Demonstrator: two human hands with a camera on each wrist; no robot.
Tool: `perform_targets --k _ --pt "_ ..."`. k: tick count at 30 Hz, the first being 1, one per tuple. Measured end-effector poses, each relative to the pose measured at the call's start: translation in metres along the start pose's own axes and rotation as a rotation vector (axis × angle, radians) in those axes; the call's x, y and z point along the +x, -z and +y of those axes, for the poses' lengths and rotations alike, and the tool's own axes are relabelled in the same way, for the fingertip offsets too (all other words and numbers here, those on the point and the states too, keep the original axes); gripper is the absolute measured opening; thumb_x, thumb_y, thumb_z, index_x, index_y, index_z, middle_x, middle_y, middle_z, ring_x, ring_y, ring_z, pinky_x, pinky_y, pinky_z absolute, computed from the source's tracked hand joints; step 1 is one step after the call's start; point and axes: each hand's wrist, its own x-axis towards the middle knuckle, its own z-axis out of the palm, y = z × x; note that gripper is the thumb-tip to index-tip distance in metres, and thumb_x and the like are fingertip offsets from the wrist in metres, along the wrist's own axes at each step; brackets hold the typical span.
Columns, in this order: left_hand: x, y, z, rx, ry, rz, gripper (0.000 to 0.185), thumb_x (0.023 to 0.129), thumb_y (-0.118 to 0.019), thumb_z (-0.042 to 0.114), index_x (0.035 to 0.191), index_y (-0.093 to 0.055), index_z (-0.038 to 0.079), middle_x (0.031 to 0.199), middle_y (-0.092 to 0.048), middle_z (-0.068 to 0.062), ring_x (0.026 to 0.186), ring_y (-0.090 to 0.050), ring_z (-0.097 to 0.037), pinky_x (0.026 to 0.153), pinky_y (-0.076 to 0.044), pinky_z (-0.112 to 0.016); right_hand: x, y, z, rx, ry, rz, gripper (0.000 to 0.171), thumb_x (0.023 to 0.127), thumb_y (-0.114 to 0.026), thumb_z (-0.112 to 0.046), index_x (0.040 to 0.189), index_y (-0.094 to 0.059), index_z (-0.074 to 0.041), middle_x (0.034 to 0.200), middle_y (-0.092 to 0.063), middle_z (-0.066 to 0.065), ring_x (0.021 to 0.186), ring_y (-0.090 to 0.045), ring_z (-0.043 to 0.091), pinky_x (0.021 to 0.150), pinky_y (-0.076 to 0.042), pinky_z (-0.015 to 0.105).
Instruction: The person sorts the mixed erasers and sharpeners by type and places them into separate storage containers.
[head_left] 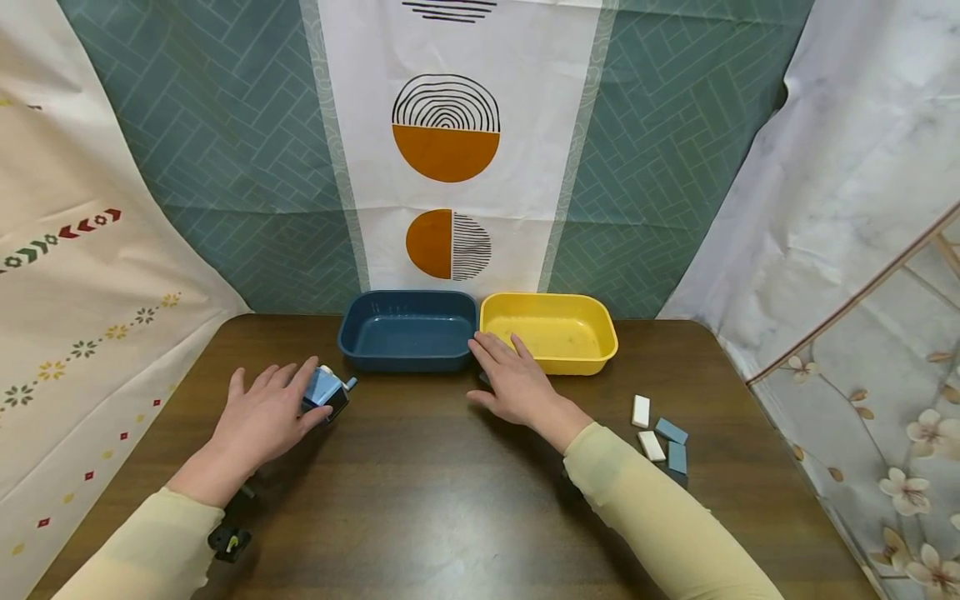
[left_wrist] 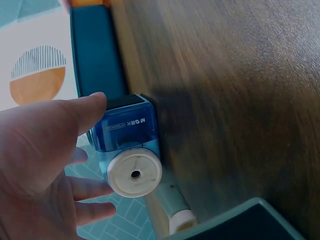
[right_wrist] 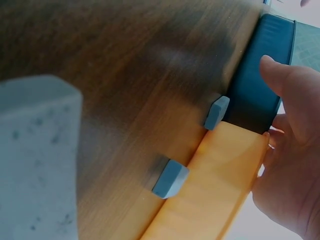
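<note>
**Two hands on the surface, one at a sharpener, one by the trays**

Left hand (head_left: 262,417): fingers relaxed and loosely spread, thumb and fingertips touching a blue pencil sharpener (head_left: 327,392); in the left wrist view the thumb lies against the sharpener's top edge, with no closed grip visible. The sharpener sits on the brown surface (head_left: 450,500), just in front of the blue tray's left corner, its round white face (left_wrist: 135,174) turned toward the wrist camera.

Right hand (head_left: 513,379): flat, palm down, fingers straight, holding nothing; fingertips reach to where the blue tray (head_left: 407,331) and the yellow tray (head_left: 551,332) meet. Two small blue-grey blocks (right_wrist: 170,178) lie against the trays' front walls beneath this hand.

Step in hand, as a judgement: first contact with the sharpener, before any grasp. The next move would call for the left fingers to curl round the sharpener's body.

Farther out: a cluster of white and blue-grey erasers (head_left: 660,437) lies right of the right forearm, well apart from both trays
</note>
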Motion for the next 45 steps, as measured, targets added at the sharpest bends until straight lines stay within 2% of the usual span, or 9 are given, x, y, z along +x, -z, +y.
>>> perform_targets --k 9,21,31,45 --pt "0.0014 0.0007 -0.0008 -0.015 0.009 -0.019 0.088 0.1 -0.08 0.047 0.165 -0.044 0.0 0.145 -0.061 -0.036 0.135 -0.056 -0.056 0.112 -0.019 -0.089 0.0002 -0.0001 0.0001 -0.005 -0.01 -0.005 0.093 0.107 -0.069 -0.056 0.177 -0.026 -0.012 0.183 -0.022 0.007 0.169 -0.019 0.025 0.137 -0.003 0.049" --pt "0.0029 0.0 0.0016 -0.013 0.037 -0.037 0.084 0.1 -0.08 0.048 0.162 -0.049 0.001 0.145 -0.06 -0.036 0.136 -0.055 -0.056 0.113 -0.018 -0.088 0.0 0.0006 -0.0016 -0.02 -0.009 0.0 0.092 0.108 -0.068 -0.056 0.177 -0.025 -0.012 0.183 -0.022 0.007 0.169 -0.019 0.025 0.137 -0.003 0.05" --pt "0.0041 -0.0016 0.0014 -0.028 0.052 -0.06 0.083 0.101 -0.079 0.047 0.163 -0.048 0.002 0.143 -0.06 -0.038 0.134 -0.055 -0.057 0.113 -0.017 -0.089 -0.0002 -0.0014 -0.0013 -0.018 -0.011 -0.007 0.092 0.108 -0.067 -0.056 0.177 -0.024 -0.012 0.184 -0.021 0.007 0.169 -0.018 0.025 0.137 -0.003 0.05" --pt "0.0082 -0.0045 -0.0016 -0.05 0.065 -0.044 0.08 0.097 -0.082 0.045 0.158 -0.051 0.002 0.133 -0.063 -0.04 0.125 -0.059 -0.058 0.114 -0.014 -0.089 -0.0007 -0.0019 -0.0008 -0.019 -0.009 -0.011 0.093 0.108 -0.067 -0.056 0.177 -0.024 -0.012 0.184 -0.021 0.008 0.169 -0.018 0.025 0.137 -0.003 0.05"
